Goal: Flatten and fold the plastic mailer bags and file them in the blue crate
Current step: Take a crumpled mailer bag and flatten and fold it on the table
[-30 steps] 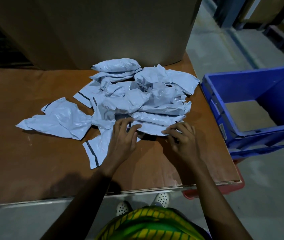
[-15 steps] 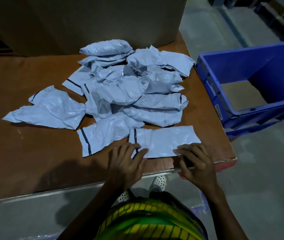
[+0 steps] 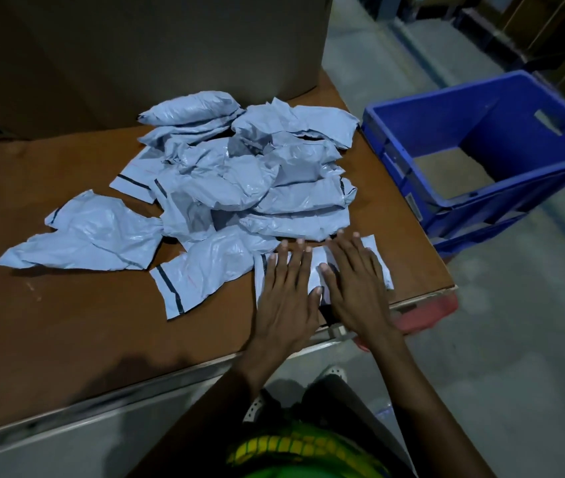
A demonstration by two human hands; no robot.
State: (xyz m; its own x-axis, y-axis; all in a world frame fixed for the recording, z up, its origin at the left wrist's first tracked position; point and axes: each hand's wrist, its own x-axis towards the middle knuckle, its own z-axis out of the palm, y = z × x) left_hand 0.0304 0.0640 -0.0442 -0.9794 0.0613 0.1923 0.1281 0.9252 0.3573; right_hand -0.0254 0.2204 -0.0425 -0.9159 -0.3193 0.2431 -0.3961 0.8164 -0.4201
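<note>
Left hand (image 3: 286, 298): I see fingers (image 3: 296, 263) straight, pressing mailer bag (image 3: 314, 262).
Right hand (image 3: 357, 291): fingers straight, pressing same bag.
Bag: near table (image 3: 67, 322) edge, seemingly flat.
Crate (image 3: 446, 108): beside table.

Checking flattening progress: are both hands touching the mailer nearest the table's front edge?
Touching. The head view shows the left hand and right hand lying flat, palms down, on the mailer.

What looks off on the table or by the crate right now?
Nothing looks spilled. The blue crate, beside the right edge of the table, looks tipped rather than level, though the wide lens may exaggerate that. One crumpled mailer lies apart, left of the pile.
</note>
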